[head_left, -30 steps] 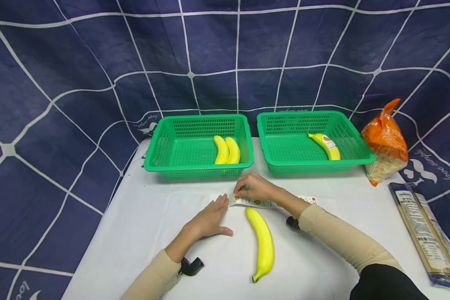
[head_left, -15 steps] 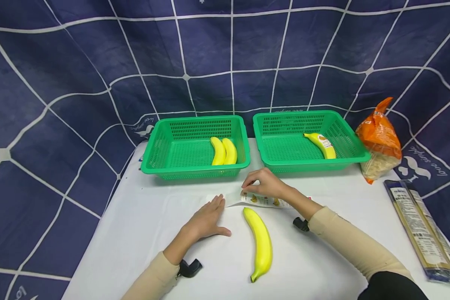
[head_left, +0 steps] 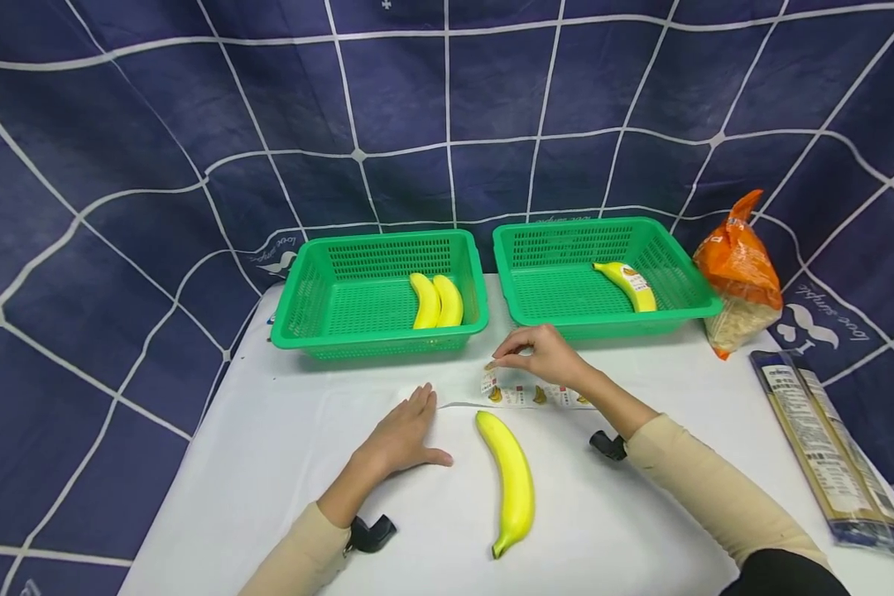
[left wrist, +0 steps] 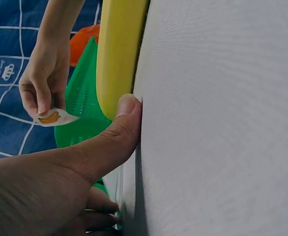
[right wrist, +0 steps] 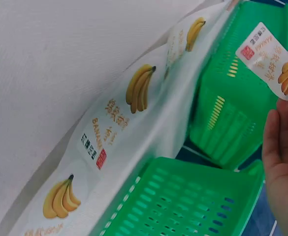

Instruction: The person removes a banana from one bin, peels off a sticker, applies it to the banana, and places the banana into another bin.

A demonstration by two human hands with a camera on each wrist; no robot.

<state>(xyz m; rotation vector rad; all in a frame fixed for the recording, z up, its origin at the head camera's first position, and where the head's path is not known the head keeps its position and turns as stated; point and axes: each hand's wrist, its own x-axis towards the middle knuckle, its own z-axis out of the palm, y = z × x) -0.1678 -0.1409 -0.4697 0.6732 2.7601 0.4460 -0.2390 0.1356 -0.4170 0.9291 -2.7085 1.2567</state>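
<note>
- Right hand (head_left: 544,356): fingertips pinching a sticker (head_left: 488,382), clear of the strip (head_left: 521,396).
- Banana (head_left: 516,484): on the table (head_left: 603,538), near side of the sticker, long axis roughly near-to-far.
- Left hand (head_left: 401,437): flat, thumb spread, nearer banana's middle.

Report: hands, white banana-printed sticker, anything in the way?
Right hand pinching white banana-printed sticker, free of white paper sticker strip. Left hand resting on white cloth-covered table. Possibly in the way: strip, between right hand and curved yellow banana.
</note>
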